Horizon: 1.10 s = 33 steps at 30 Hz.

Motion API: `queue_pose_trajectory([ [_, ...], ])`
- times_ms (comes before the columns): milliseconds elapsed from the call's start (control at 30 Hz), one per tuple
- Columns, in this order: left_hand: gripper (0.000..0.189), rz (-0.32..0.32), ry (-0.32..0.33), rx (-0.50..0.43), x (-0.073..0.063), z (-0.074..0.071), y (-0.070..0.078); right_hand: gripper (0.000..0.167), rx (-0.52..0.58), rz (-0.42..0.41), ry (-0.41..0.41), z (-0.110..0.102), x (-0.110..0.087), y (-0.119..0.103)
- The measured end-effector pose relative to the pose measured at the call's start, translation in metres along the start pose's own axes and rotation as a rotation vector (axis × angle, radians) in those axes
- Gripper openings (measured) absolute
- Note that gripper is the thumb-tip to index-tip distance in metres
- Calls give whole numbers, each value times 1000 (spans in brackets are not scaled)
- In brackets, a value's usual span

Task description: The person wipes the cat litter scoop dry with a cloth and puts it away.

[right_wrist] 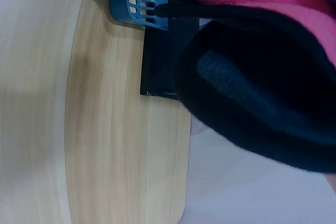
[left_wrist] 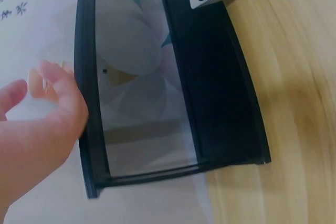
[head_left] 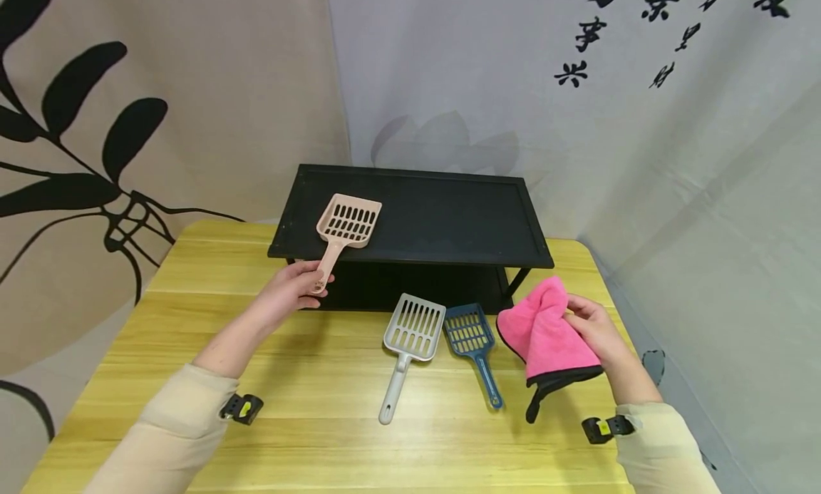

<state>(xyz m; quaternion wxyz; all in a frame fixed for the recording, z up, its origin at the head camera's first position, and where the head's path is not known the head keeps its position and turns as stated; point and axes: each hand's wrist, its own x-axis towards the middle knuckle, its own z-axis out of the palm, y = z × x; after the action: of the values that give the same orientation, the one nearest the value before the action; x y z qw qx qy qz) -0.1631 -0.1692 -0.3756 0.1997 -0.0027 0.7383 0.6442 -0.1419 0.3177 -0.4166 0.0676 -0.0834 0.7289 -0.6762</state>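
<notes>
By rack (head_left: 449,216): grey scoop (head_left: 403,360), blue scoop (head_left: 481,362) | left grip (head_left: 295,289) holding pink scoop (head_left: 340,242); right (head_left: 593,328), cloth (head_left: 545,330)

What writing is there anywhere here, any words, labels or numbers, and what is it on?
"事": black brushwork on the pale fabric backdrop
"兴": same backdrop, below it
"里": same backdrop, farther right, smaller
Characters along the top edge: partly cut off or uncertain
Left wrist view's characters: too blurred
Wrist devices: any markings too small
Scoops, pink cloth: no lettering visible
</notes>
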Motion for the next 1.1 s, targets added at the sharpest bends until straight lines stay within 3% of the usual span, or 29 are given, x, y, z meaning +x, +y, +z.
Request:
queue_pose_trajectory([
  [167, 39, -13, -119, -89, -3, -11, -9, 49, 3, -5, -12, -1, 1, 0],
  [233, 31, 35, -192, -138, -2, -14, -12, 49, 3, -1, -8, -1, 1, 0],
  [333, 29, 80, -236, -170, 0, -14, -15, 49, 9, 9, -6, 0, 1, 0],
  [633, 45, -2, -68, -160, 11, -3, -6, 46, -17, 49, 0, 6, 4, 1],
  [1100, 38, -19, -9, 78, 17, 4, -7, 47, -37, 123, 25, 4, 4, 3],
])
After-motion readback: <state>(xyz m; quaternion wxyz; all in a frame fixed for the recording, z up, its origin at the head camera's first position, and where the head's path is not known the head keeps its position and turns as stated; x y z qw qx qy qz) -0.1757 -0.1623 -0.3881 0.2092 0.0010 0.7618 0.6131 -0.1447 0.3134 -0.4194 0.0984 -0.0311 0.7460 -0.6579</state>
